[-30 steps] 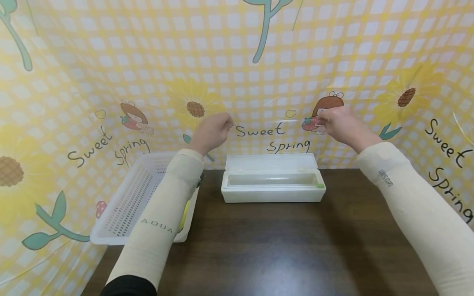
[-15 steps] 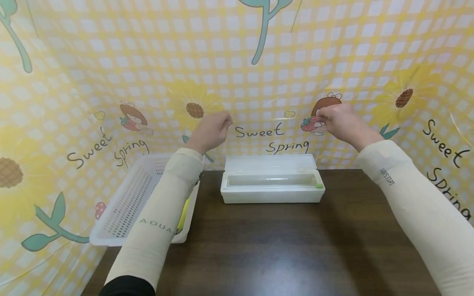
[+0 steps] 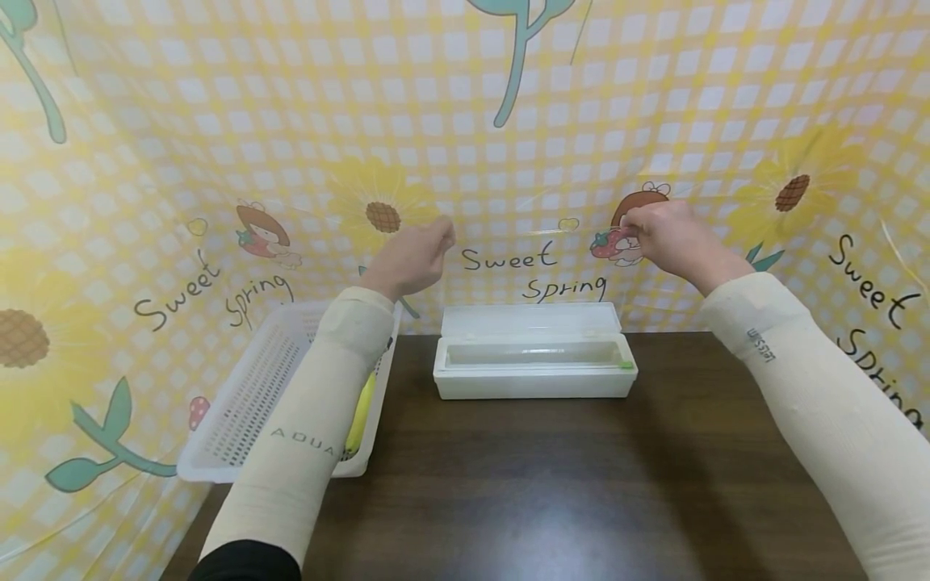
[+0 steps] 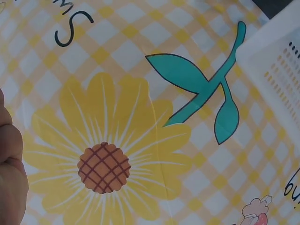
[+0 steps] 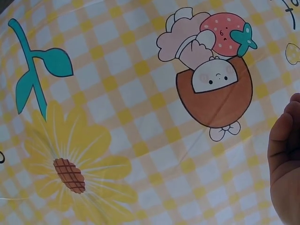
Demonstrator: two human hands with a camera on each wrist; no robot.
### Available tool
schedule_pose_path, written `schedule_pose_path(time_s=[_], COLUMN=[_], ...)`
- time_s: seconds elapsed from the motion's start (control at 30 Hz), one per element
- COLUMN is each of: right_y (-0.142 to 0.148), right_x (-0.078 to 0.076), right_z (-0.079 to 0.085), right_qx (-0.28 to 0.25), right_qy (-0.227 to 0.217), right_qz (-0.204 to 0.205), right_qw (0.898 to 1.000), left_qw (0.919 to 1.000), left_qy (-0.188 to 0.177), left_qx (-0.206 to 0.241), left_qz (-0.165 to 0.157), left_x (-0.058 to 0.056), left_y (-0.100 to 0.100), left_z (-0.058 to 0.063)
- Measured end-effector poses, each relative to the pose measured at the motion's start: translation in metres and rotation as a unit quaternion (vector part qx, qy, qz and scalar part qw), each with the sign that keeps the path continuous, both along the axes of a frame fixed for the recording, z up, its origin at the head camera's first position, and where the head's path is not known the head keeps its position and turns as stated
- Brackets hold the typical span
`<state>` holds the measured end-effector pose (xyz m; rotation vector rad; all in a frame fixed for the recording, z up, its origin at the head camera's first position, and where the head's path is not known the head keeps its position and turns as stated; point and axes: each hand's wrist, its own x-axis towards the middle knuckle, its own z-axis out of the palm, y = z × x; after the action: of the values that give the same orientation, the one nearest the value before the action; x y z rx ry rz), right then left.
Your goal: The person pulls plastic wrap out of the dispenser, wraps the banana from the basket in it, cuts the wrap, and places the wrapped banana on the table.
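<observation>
Left hand (image 3: 410, 262) and right hand (image 3: 672, 242) curl (any hold I can't tell). Between them, toward six o'clock: hinged-lid box (image 3: 536, 385).

The left sleeve (image 3: 308, 399) was cream, close-fitting and lightly creased, with thin grey capitals (image 3: 297, 436) reading AQUA across it and a black band (image 3: 247, 562) at the elbow end. The right sleeve (image 3: 814, 403) was cream too, with small dark lettering (image 3: 760, 345) near its thick cuff (image 3: 739, 300).
</observation>
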<state>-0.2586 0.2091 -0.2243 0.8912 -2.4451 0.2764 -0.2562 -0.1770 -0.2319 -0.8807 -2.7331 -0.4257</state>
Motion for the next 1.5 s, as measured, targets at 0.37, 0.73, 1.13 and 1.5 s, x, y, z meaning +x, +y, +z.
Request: schedule_pose_path(time_s=[0.37,0.73,1.13,1.5], right_y=[-0.001,-0.001,-0.002,-0.001], right_x=[0.001,-0.001,-0.001,0.002], right_z=[0.006,0.016,0.03,0.044], right_qx=[0.004,-0.009,-0.026,-0.004], right_qy=[0.034,0.037,0.053,0.033], right_qz=[0.006,0.004,0.009,-0.029], right_qw=[0.999,0.999,0.998,0.999], left_qw=[0.9966,0.9967,0.9965,0.9957], left_qy=[0.058,0.051,0.063,0.059], left_qx=[-0.044,-0.03,0.004,0.02], left_qz=[0.04,0.055,0.055,0.068], left_x=[0.002,0.0,-0.001,0.001], left_y=[0.0,0.003,0.005,0.008], left_z=[0.011,0.022,0.034,0.046])
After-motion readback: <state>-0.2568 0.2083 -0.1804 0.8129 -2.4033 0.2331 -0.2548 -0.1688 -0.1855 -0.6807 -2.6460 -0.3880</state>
